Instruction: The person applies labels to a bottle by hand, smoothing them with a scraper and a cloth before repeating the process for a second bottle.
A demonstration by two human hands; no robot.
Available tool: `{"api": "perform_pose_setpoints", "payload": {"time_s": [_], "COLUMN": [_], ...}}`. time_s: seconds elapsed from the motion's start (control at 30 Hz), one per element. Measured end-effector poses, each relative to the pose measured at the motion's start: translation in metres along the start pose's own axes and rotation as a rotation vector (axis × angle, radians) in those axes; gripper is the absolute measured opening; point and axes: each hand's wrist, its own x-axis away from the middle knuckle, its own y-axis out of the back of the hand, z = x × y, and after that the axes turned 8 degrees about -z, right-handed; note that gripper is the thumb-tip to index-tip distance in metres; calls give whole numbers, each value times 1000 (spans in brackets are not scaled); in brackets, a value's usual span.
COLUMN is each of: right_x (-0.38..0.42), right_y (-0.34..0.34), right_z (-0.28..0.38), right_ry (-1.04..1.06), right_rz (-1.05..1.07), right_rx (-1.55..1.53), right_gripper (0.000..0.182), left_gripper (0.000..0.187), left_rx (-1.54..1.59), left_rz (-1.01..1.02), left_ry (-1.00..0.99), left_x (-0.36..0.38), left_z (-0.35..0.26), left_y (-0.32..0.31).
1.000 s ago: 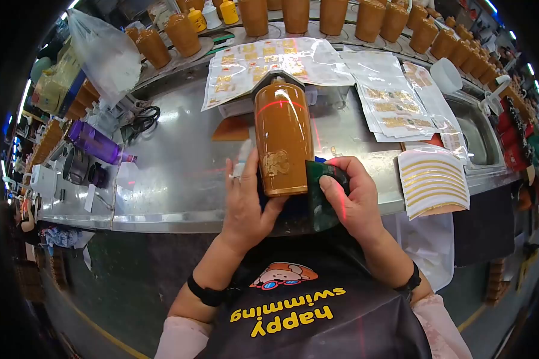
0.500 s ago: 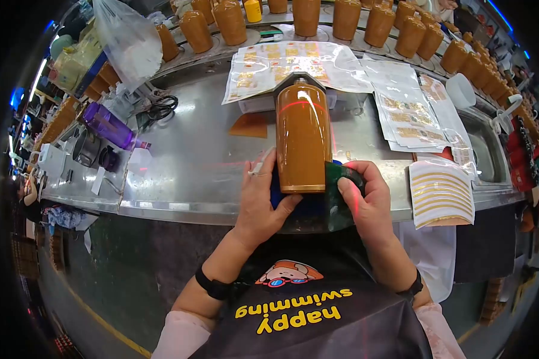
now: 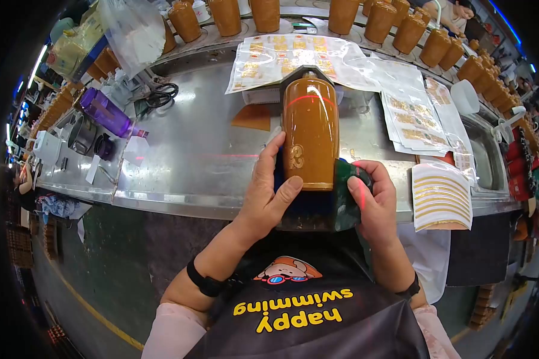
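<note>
A glossy brown bottle [image 3: 310, 140] lies on its side in a dark cradle [image 3: 308, 72], base toward me. Raised marks, like "62" upside down, show near its base, and a red laser line crosses it near the far end. My left hand [image 3: 263, 191] holds the bottle's left side, thumb on the surface by the base and fingers along the flank. Between the thumb and fingers of my right hand [image 3: 374, 194] is a dark green flexible sheet [image 3: 345, 200], its edge against the bottle's lower right side. Blue material under the bottle is mostly hidden.
Printed decal sheets [image 3: 293, 57] lie behind the cradle, with more sheets [image 3: 416, 122] and a gold-striped sheet [image 3: 442, 197] at right. A purple bottle [image 3: 105, 112] and black cable [image 3: 161, 94] are left. Brown bottles [image 3: 265, 15] line the back; a person sits back right.
The brown bottle has turned, bringing the raised marks into view. My left thumb has moved up onto its surface. Bottles along the back have shifted, and the view has moved slightly.
</note>
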Motion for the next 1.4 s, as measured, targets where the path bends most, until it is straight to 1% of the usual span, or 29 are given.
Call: {"api": "perform_pose_setpoints", "payload": {"time_s": [0.07,0.17,0.27,0.37,0.47,0.57,0.67,0.77,0.97,1.07,1.17,1.27,1.37,1.4], "right_x": [0,0,0,0,1,1,2,1,2,2,2,2,2,2], "right_y": [0,-1,0,1,1,1,1,2,0,1,1,0,1,1], "right_z": [0,1,0,0,1,1,1,1,1,1,-1,0,0,0], "right_ry": [4,13,5,19,29,37,36,49,60,78,86,54,77,76], "right_rz": [-8,1,-1,5,7,11,10,16,5,14,5,2,2,1], "right_rx": [5,10,6,24,23,31,17,43,38,68,78,45,77,71], "right_gripper": [22,22,22,23,23,22,23,23,23,23,23,23,22,22], "left_gripper": [72,73,77,80,81,83,85,86,88,90,89,88,82,81], "left_rx": [5,237,68,11,89,-82,-96,19,-53,-43,21,-16,38,123], "left_rz": [27,33,6,4,0,-22,-21,-31,-8,10,-1,-4,-17,-8], "left_ry": [11,84,51,65,84,55,36,66,128,91,143,166,37,74], "left_x": [1,-4,-6,-7,-8,-8,-8,-8,-6,-7,-10,-6,-6,-6], "left_z": [3,0,-5,-9,-14,-14,-12,-12,-12,-11,-22,-20,-7,-6], "left_y": [2,0,-3,-3,-4,-9,-8,-9,-12,-10,-11,-15,-9,-7]}}
